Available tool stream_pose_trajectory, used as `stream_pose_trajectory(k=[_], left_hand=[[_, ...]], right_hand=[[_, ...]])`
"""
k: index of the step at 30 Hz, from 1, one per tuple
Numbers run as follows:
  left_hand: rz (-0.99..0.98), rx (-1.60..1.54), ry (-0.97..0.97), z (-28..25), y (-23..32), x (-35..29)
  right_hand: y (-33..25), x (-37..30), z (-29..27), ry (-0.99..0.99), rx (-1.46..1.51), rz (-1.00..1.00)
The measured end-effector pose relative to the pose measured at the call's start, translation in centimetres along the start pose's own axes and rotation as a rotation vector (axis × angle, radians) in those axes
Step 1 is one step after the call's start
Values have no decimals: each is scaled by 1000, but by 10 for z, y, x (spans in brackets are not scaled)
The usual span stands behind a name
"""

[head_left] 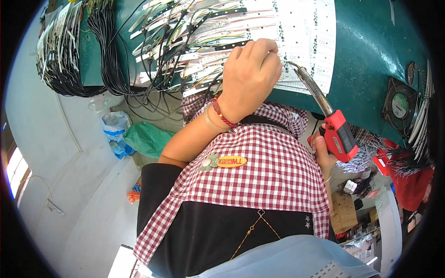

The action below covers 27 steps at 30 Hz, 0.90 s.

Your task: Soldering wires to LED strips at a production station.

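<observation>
My right hand (323, 150) is wrapped round the red and black handle of a soldering iron (340, 135). The iron's long metal shaft slants up and left, and its bent tip hangs over or on a white circuit board panel (308, 41); contact cannot be made out. My left hand (252, 76) lies just left of the tip, knuckles up and fingers curled closed at the panel's left side. What its fingertips pinch is hidden beneath them. Left of that hand, narrow strip boards (204, 62) with thin coloured wires and black cables spread across the green tabletop (366, 60).
A bundle of black cables (109, 51) and a stack of wired strips (60, 46) hang over the table's edge at left. On the right sit a black fan (399, 104) and grey cables (422, 113). A green bag (148, 139) is below the table.
</observation>
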State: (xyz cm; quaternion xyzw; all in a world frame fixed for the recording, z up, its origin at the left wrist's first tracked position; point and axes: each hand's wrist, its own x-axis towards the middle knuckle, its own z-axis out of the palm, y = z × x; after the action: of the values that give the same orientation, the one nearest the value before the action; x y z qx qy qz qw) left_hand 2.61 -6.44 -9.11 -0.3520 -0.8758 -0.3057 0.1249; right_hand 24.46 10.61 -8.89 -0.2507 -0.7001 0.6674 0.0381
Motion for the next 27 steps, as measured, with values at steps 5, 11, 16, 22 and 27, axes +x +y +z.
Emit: stream_pose_trajectory(k=[5,11,16,22,27], left_hand=[[-13,-135,-19,2,-3,-3],[75,-82,-112,-1,-9,-6],[148,-112,-84,-1,-10,-5],[111,-185,-165,-3,-14,-5],[5,-102,-118,3,-3,-6]], right_hand=[[-9,1,2,49,168,79],[-12,3,6,55,183,38],[-10,3,6,27,154,39],[-8,5,8,45,230,-19],[-7,3,5,35,244,-5]])
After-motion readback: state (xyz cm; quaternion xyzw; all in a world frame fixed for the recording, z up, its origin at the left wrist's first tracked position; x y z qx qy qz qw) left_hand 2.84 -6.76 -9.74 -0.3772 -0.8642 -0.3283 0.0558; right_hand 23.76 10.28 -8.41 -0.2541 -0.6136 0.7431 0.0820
